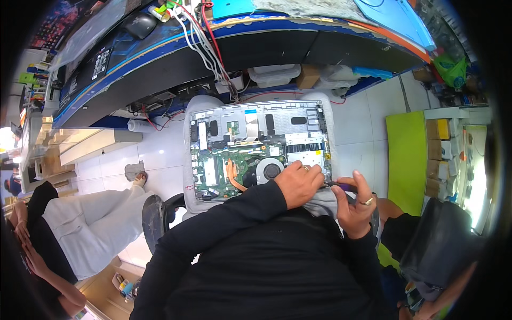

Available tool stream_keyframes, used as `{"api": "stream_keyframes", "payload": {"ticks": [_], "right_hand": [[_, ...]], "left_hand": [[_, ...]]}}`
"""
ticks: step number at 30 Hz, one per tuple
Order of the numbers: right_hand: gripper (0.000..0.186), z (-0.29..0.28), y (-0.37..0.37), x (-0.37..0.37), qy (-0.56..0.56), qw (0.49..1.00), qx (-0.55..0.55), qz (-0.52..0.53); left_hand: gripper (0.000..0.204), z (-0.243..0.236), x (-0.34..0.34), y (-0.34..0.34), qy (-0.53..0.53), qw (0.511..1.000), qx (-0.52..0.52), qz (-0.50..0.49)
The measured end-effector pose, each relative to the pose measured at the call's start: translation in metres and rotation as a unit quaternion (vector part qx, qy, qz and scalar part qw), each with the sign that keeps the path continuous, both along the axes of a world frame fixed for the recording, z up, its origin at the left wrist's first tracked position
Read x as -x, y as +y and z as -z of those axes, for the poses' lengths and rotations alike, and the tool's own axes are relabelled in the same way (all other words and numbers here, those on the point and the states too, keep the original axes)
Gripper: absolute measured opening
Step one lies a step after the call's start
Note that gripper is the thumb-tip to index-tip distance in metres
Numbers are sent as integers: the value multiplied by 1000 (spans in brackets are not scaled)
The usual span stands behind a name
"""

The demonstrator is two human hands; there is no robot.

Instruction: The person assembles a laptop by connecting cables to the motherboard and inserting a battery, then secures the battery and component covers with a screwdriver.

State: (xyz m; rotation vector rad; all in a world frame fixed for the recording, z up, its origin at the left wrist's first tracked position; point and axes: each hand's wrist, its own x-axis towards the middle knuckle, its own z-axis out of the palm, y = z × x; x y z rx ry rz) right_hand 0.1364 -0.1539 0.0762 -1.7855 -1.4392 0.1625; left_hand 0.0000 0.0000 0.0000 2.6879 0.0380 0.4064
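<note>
An opened laptop base (249, 120) lies across my lap with its insides bare. Its green circuit board (213, 154), copper heat pipe (231, 173) and round cooling fan (270, 169) show. My left hand (300, 185) rests over the near right part of the base, beside the fan, its fingers curled down and closed. Whatever those fingertips grip, if anything, is hidden. In my right hand (356, 209), off the near right corner, is a screwdriver (348, 187) with a dark purple handle, pinched between thumb and fingers. Its shaft points left toward my left hand.
A grey padded surface (326, 128) lies under the laptop. Beyond stands a blue-edged workbench (256, 45) with hanging cables (200, 48) and a plastic box (273, 74) beneath. One person (80, 224) sits at my left, another (442, 245) at my right. A green panel (405, 160) stands at right.
</note>
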Motion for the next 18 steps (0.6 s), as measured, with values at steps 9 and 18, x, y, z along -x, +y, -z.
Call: {"api": "stream_keyframes", "payload": {"ticks": [9,18], "right_hand": [[58,10,0,7,43,995,-3,86],[59,20,-14,-2,15,995,30,94]], "left_hand": [[44,-17,16,19,-30,995,83,-54],[26,-27,115,70,16,976,75,-202]]}}
